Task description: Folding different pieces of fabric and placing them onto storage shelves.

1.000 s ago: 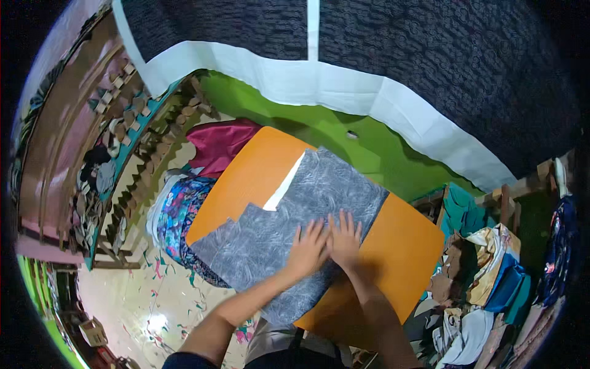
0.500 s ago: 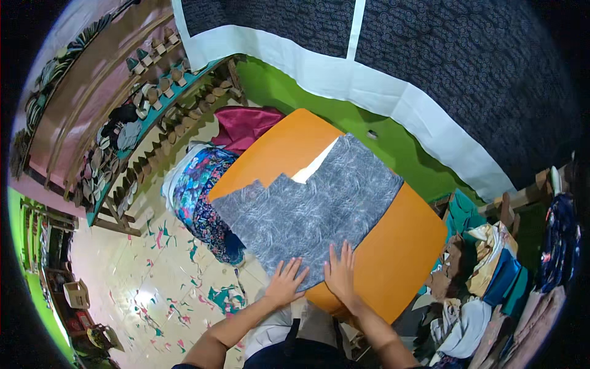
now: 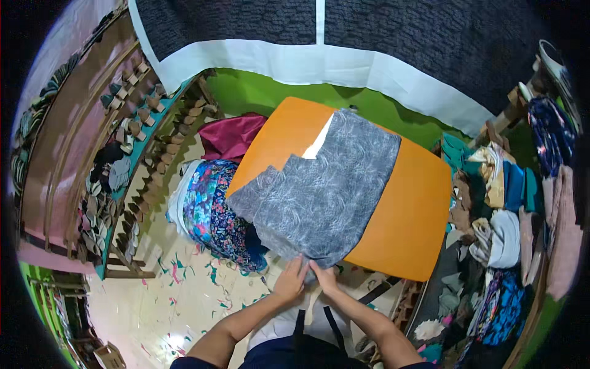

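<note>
In the head view, our only one, we see the grey cloth spread across the orange table, its near end drooping toward our body. Our left hand and right hand sit just beside each other at that end, fingers closed in what looks like a pinch on its edge; we cannot tell how firmly. A white piece shows along its stepped left side.

We judge the cloth light and soft, limp enough to fold under its own weight, hardly fragile, and likely to slide on the smooth table. We would take hold by the near edge, hands apart, to keep it flat; the notched left side, near the flowered bundle, seems likelier to crumple
</note>
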`<state>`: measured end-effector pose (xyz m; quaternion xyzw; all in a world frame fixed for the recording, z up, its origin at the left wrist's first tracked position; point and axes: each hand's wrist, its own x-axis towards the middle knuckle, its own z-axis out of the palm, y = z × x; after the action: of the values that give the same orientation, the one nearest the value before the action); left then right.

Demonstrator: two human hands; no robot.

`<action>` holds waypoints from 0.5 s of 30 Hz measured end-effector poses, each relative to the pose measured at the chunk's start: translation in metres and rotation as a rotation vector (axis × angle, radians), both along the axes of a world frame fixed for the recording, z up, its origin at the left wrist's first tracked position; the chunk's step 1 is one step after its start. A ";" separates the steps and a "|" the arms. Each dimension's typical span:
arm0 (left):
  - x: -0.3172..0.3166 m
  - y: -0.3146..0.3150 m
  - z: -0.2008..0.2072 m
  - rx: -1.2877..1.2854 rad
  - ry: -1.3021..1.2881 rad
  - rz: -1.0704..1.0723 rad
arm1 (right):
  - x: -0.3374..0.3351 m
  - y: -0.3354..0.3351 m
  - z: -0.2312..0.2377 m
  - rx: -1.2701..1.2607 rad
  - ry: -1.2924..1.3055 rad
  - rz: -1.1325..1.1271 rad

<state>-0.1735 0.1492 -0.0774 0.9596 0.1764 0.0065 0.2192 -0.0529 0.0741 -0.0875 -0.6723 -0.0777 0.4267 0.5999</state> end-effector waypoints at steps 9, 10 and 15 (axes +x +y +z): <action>-0.041 -0.016 0.008 0.010 -0.020 0.115 | -0.015 -0.027 -0.011 0.051 0.040 0.086; -0.040 -0.028 0.016 -0.012 0.009 0.129 | -0.018 -0.030 -0.007 0.123 0.091 0.104; -0.046 -0.069 0.016 -0.066 -0.038 0.511 | -0.032 -0.026 0.056 0.300 0.509 -0.012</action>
<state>-0.2192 0.0806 -0.0613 0.8757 0.4094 0.0738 0.2450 -0.0849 0.0479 -0.0315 -0.4479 0.0169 0.5616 0.6955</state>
